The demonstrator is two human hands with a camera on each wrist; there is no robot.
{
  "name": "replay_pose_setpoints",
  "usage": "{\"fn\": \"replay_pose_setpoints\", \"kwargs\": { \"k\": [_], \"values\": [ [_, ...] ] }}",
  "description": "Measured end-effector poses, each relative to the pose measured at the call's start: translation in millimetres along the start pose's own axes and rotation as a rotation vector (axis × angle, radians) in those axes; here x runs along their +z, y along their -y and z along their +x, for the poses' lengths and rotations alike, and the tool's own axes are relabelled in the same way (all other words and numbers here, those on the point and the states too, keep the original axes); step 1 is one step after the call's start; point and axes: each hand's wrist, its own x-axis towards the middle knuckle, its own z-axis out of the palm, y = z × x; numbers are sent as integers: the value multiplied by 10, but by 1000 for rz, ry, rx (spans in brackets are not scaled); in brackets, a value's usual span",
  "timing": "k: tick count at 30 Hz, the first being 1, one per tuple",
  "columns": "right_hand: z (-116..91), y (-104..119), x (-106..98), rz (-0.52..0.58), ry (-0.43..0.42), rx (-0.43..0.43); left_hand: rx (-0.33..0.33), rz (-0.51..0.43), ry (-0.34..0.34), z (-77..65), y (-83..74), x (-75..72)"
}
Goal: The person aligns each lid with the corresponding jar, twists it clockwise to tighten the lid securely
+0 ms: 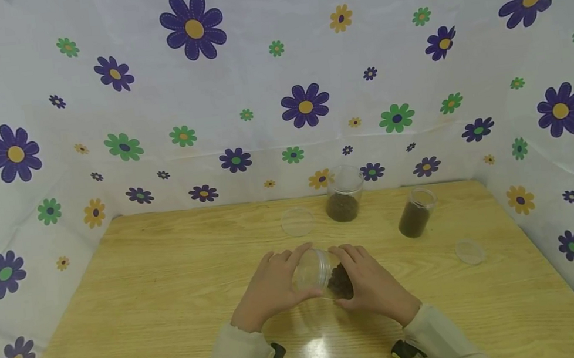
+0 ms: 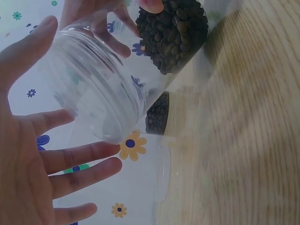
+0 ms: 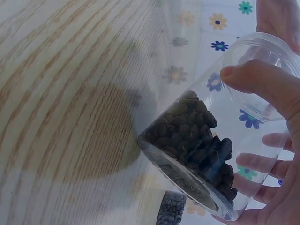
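Observation:
A clear jar (image 1: 337, 279) part filled with dark coffee beans (image 3: 187, 140) is tilted on its side, its mouth toward the left. My right hand (image 1: 373, 281) grips the jar's body, thumb on one side and fingers round the other. At the mouth, a clear lid (image 2: 93, 89) sits over or against the ribbed rim; exactly how it sits cannot be told. My left hand (image 1: 277, 286) holds this lid between thumb and spread fingers. In the right wrist view the jar's bottom edge is low, close to the tabletop; contact is unclear.
Behind stands an uncovered clear jar (image 1: 343, 205) with dark beans; a narrower jar (image 1: 415, 219) with dark contents stands to its right. Clear round lids lie on the wooden table (image 1: 174, 310), one at the back (image 1: 298, 222), another at right (image 1: 470, 252). Flowered cloth (image 1: 255, 88) surrounds the table.

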Motion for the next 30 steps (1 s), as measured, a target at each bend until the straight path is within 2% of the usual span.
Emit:
{"fn": "replay_pose_setpoints", "kwargs": {
  "k": [4,10,23,30],
  "values": [
    [9,9,-1,0,-1,7,-9,-52,25,-12,22,-5],
    [13,20,-11,5,-1,9,53,-125,28,-35,44,-6],
    [-7,38,-11,-77,-9,33,73,-116,7,-46,79,33],
    [-16,63,20,-129,-57,35,87,-111,-22,-42,55,23]
  ]
}}
